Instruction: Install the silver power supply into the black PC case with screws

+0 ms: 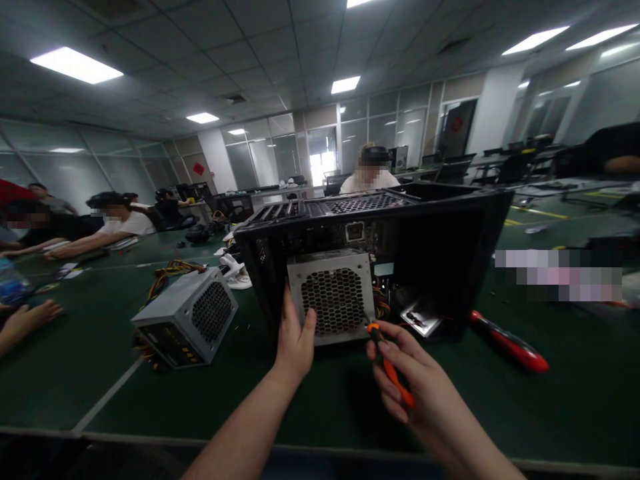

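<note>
PSU likely heavy, rigid; hold by sides. Left hand clasps one; right hand curled round screwdriver, tip unclear.

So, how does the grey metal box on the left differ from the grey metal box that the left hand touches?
The left box stands apart on the table; the other box is at the open side of the computer case. Nobody touches the left box; the left hand grips the other box. The left box is angled, showing a dark label; the other box's grille faces the camera. Both are grey, with honeycomb grilles.
</note>
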Motion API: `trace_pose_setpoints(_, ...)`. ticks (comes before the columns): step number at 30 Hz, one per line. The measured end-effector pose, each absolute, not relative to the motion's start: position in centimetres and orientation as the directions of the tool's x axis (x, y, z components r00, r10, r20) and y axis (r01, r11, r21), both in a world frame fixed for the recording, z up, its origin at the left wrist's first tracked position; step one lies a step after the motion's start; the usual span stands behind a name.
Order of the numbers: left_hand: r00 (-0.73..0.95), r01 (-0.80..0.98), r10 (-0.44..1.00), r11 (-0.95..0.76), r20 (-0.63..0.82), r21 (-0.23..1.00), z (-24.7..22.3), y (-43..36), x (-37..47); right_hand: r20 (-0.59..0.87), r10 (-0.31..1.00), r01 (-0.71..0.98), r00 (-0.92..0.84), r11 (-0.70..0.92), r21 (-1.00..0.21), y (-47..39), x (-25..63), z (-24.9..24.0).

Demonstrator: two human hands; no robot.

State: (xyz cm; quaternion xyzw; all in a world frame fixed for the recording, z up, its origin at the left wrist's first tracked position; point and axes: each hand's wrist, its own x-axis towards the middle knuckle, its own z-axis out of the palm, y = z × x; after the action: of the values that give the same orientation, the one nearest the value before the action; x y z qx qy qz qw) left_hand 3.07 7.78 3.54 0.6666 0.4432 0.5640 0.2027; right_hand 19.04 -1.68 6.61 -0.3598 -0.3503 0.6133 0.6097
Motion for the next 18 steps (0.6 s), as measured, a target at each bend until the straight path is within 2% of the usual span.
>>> trace_pose_setpoints(10, -0.028, 0.373, 0.816, -0.528, 0.578, 0.763, 3.4, 7.8, 3.1, 0.231, 0.965, -0.495, 0.125, 0.263, -0.828, 1.9, 16.1, 3.0)
trace_pose_setpoints(18, -0.064, 0.396, 0.822, -0.5, 0.566, 0.77, 3.0, 7.7, 3.0, 0.236, 0.928, -0.432, 0.287, 0.346, -0.833, 2.6, 13.7, 2.4)
